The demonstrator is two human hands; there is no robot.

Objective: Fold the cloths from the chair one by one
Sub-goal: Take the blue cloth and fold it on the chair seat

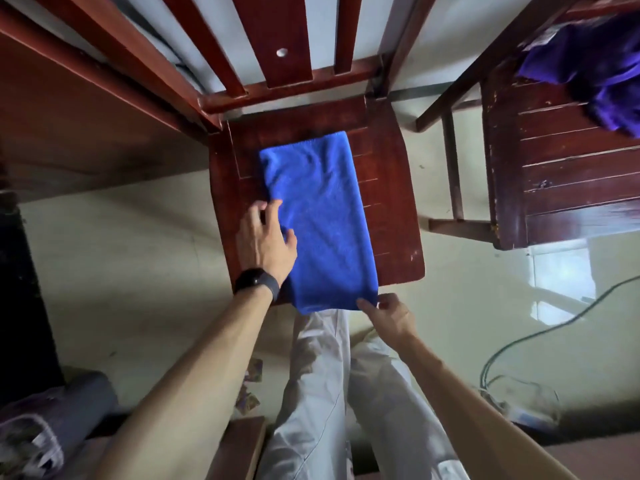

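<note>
A blue cloth [318, 216], folded into a long rectangle, lies flat on the seat of a red-brown wooden chair [391, 202]; its near end hangs slightly over the seat's front edge. My left hand [266, 240], with a dark watch on the wrist, rests with fingers spread on the cloth's left edge. My right hand [388, 315] pinches the cloth's near right corner at the seat's front edge. A crumpled purple cloth [595, 64] lies on a second wooden chair [554, 174] at the right.
A wooden desk or frame [69, 109] stands at the left. A cable [540, 334] runs across the pale tiled floor to a power strip [519, 403] at the right. My legs in light trousers [332, 393] stand in front of the chair. A rolled grey mat [79, 403] lies at lower left.
</note>
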